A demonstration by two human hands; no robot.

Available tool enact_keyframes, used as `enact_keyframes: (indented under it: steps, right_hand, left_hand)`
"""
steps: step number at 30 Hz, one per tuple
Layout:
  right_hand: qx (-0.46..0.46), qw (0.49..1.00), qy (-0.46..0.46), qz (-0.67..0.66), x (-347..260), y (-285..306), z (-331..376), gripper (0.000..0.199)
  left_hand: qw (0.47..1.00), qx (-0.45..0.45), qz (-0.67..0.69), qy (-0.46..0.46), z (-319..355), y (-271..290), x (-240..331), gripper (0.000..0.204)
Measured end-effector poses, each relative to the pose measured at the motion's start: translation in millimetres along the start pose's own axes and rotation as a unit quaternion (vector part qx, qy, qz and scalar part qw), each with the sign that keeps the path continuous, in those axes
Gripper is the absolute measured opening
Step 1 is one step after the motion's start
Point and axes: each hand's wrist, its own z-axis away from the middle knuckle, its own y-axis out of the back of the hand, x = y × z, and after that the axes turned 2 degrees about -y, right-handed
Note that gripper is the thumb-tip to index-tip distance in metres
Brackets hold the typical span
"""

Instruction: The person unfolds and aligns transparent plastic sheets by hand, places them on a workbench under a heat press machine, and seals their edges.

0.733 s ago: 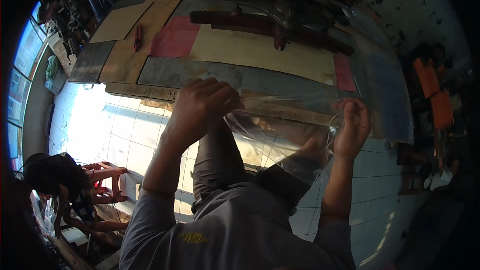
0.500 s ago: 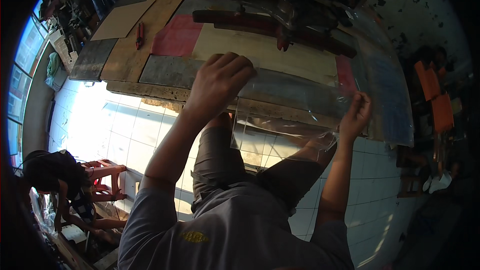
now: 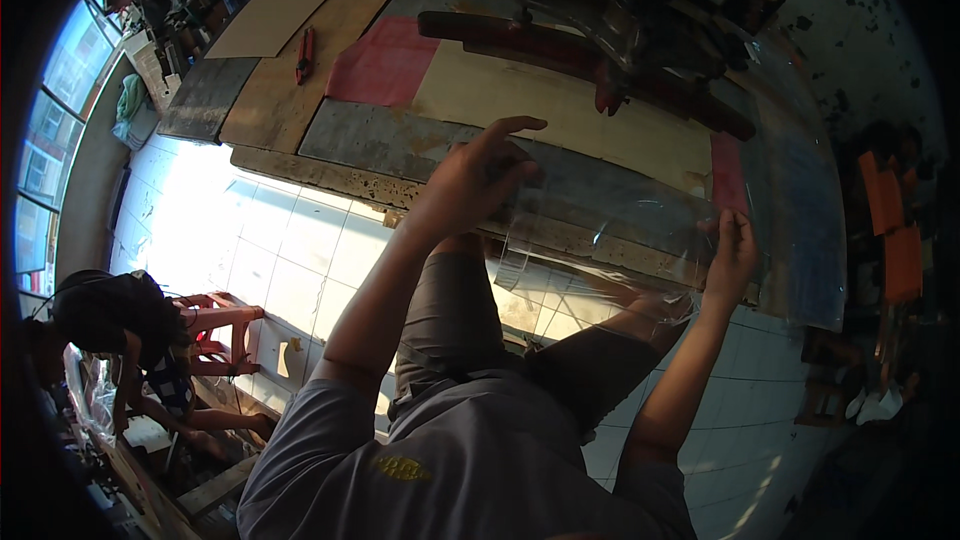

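Note:
A clear plastic sheet (image 3: 600,253) spans the space between my hands, over the table's front edge and hanging toward my lap. My left hand (image 3: 487,180) is at its left end, index finger stretched out and the other fingers curled toward the thumb on the plastic. At the right end, my right hand (image 3: 735,255) pinches the sheet between thumb and fingers. Beyond them, a pale yellow sheet (image 3: 540,100) lies on the grey work surface (image 3: 385,135), with a red piece (image 3: 385,62) at its left end and another red piece (image 3: 727,172) at its right.
A dark red machine bar (image 3: 500,32) extends above the pale sheet. A red cutter (image 3: 305,55) and brown cardboard (image 3: 275,20) lie on the left. Clear plastic sheeting (image 3: 805,230) hangs off the table's right side. Another person (image 3: 125,330) crouches at lower left beside a red stool (image 3: 222,320).
The view has shifted, so the scene sits further right. My left index finger has straightened away from the other fingers. My right hand keeps its pinch on the plastic sheet.

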Motion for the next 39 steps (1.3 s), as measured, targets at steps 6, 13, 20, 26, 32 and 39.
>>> enact_keyframes:
  steps: [6,13,20,26,32,39]
  right_hand:
    - [0.000,1.000,0.003,0.005,1,2,-3,0.030]
    - [0.005,1.000,0.001,0.012,-4,0,0,0.029]
    - [-0.008,1.000,-0.013,-0.011,-2,3,-1,0.032]
    - [-0.040,0.996,-0.061,-0.046,-18,11,0,0.027]
    - [-0.067,0.991,-0.090,-0.067,-34,6,23,0.023]
    - [-0.099,0.988,-0.041,-0.115,-25,3,39,0.023]
  left_hand:
    - [1.000,-0.012,0.019,-0.022,-2,-3,-9,0.043]
    - [1.000,-0.003,0.017,-0.012,-4,-2,-12,0.034]
    - [0.999,-0.016,0.049,0.006,-7,-2,-12,0.029]
    - [0.997,0.038,0.063,-0.002,-5,-2,-10,0.030]
    - [0.991,0.125,-0.035,0.007,-5,7,-18,0.035]
    - [0.992,0.108,0.068,0.006,-3,9,-24,0.026]
